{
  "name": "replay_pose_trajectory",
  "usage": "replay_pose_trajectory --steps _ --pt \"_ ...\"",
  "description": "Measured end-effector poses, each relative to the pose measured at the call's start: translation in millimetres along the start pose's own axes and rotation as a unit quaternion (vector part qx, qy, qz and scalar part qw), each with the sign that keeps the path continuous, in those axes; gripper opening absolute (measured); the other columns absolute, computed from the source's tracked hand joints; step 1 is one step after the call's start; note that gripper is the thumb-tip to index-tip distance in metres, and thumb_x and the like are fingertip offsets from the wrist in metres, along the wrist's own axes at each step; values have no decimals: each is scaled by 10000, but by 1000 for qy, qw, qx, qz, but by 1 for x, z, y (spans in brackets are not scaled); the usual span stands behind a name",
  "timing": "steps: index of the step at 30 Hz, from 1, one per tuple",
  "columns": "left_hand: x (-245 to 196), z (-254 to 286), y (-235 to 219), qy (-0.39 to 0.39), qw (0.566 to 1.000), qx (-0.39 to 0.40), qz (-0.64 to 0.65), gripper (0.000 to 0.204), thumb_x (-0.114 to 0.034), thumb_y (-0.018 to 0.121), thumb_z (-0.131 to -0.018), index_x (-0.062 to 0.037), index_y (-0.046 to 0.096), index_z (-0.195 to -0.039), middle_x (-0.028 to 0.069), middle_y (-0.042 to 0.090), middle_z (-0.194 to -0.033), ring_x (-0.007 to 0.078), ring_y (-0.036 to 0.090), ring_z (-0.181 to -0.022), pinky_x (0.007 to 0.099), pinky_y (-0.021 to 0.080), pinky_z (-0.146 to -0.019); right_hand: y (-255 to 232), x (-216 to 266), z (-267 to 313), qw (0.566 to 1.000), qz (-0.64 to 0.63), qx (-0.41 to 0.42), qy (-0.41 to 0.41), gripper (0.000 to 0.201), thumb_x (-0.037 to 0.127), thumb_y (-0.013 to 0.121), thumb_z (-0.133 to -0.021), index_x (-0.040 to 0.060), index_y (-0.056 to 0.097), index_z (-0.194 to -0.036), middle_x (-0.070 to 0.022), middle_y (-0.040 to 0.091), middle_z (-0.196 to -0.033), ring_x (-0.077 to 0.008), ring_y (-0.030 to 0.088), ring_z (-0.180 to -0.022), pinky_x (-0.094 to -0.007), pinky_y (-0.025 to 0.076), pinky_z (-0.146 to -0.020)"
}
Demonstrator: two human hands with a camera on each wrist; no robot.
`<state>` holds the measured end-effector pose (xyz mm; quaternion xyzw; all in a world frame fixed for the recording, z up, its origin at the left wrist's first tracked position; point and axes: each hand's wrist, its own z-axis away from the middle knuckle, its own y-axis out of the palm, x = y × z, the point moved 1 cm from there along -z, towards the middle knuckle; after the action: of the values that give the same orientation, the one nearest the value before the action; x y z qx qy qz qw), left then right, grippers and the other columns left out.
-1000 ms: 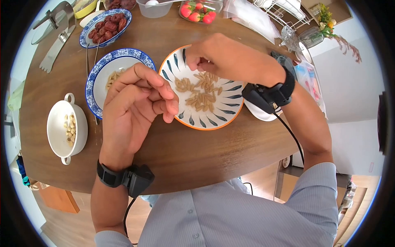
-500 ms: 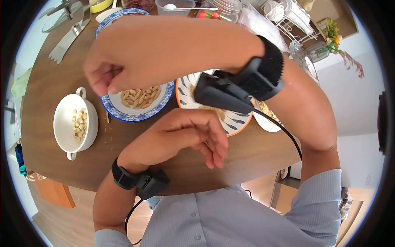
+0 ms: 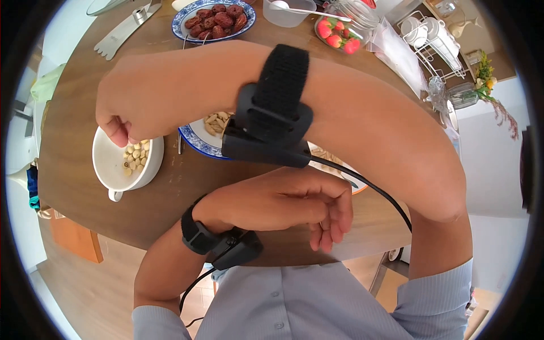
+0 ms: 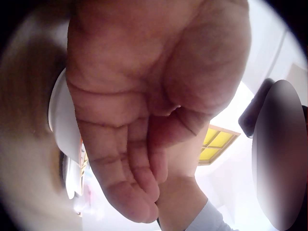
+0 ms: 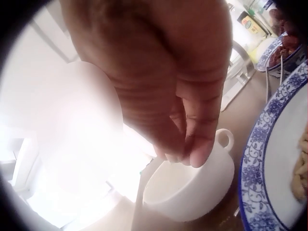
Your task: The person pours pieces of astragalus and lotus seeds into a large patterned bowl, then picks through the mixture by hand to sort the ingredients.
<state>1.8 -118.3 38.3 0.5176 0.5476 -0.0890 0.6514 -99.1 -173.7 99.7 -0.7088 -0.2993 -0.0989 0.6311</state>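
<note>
My right hand (image 3: pixel 141 93) is over the white two-handled bowl (image 3: pixel 102 164), its fingertips drawn together at the bowl's opening. Round cream-coloured seeds (image 3: pixel 135 161) lie inside. In the right wrist view, thumb and fingertips meet above the white bowl (image 5: pixel 207 195), with no piece showing between them. My left hand (image 3: pixel 277 201) hangs near the table's front edge, fingers loosely bent, holding nothing visible. Under the right forearm, a blue-rimmed bowl (image 3: pixel 197 141) with pale elongated pieces (image 3: pixel 214 123) shows partly. Most of the orange-rimmed plate (image 3: pixel 359 188) is hidden behind that arm and the left hand.
Dark red dates (image 3: pixel 218 24) fill a blue-patterned dish at the back. Farther right stand a clear container (image 3: pixel 286 18), a glass jar with strawberries (image 3: pixel 339 35) and a white wire rack (image 3: pixel 442 56). A flat metal utensil (image 3: pixel 122 37) lies at the back left.
My right hand has swung left from the orange-rimmed plate, across the blue-rimmed bowl, to the white bowl. My left hand has turned from palm-up and moved right, lower toward the table's front edge.
</note>
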Motion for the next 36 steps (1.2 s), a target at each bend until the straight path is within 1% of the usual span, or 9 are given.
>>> replay_pose_trajectory --steps 3,7,8,9,10,12,18,29,36 --pt "1 0 0 -3 1000 12 15 276 81 400 -914 90 631 -1064 151 696 -1016 219 721 -882 327 582 -793 4 0 6 999 3 18 37 221 131 673 -835 69 761 -1029 -133 753 -1038 -309 715 -980 -416 554 -815" --pt "-1 4 -1 -10 1000 7 12 272 81 403 -925 89 639 -1059 149 695 -1019 217 721 -880 324 583 -789 -10 -15 40 982 -24 -155 -109 247 140 661 -835 25 734 -1042 -149 742 -1014 -316 713 -946 -421 556 -810" --pt "-3 2 -1 -12 1000 5 3 270 82 404 -927 88 643 -1052 149 696 -1012 218 723 -881 324 585 -787 -28 -1 56 992 -5 -126 -4 234 146 645 -863 7 723 -1034 -141 736 -928 -309 714 -856 -410 559 -773" --pt "-5 1 1 -8 1000 20 7 270 82 404 -927 88 643 -1052 149 696 -1012 218 723 -881 324 585 -787 -36 -7 77 986 9 -160 -39 219 172 638 -892 -8 712 -993 -147 715 -849 -283 704 -779 -397 553 -735" --pt "-8 1 2 -18 1000 8 5 262 72 410 -928 89 648 -1038 151 698 -1004 221 726 -881 326 587 -783 -46 10 104 983 -33 -142 111 187 162 633 -903 -11 699 -928 -167 688 -815 -295 692 -766 -400 540 -720" --pt "-10 2 4 -22 1000 -9 4 244 29 435 -930 93 659 -1004 161 709 -964 233 735 -866 331 593 -759 -62 16 149 969 151 -24 193 145 88 690 -892 14 686 -1016 -111 709 -858 -245 715 -836 -360 549 -747" --pt "-11 1 7 -15 999 -49 -2 257 39 430 -890 116 661 -972 207 713 -935 274 742 -822 341 603 -701 -43 26 245 921 252 8 296 107 78 625 -893 -23 640 -862 -225 656 -803 -401 672 -796 -454 534 -722" --pt "-8 0 7 -13 998 -60 -27 217 24 466 -915 135 648 -953 231 707 -919 301 741 -788 357 607 -662 -15 19 252 899 275 39 339 156 4 690 -828 -17 624 -968 -245 649 -830 -443 662 -817 -505 516 -695" --pt "-5 1 6 -29 999 -31 -15 235 -5 471 -942 130 657 -987 204 708 -936 278 744 -821 342 608 -710 -46 20 231 950 125 -28 286 88 36 668 -855 5 663 -937 -146 690 -832 -311 696 -800 -393 549 -703"
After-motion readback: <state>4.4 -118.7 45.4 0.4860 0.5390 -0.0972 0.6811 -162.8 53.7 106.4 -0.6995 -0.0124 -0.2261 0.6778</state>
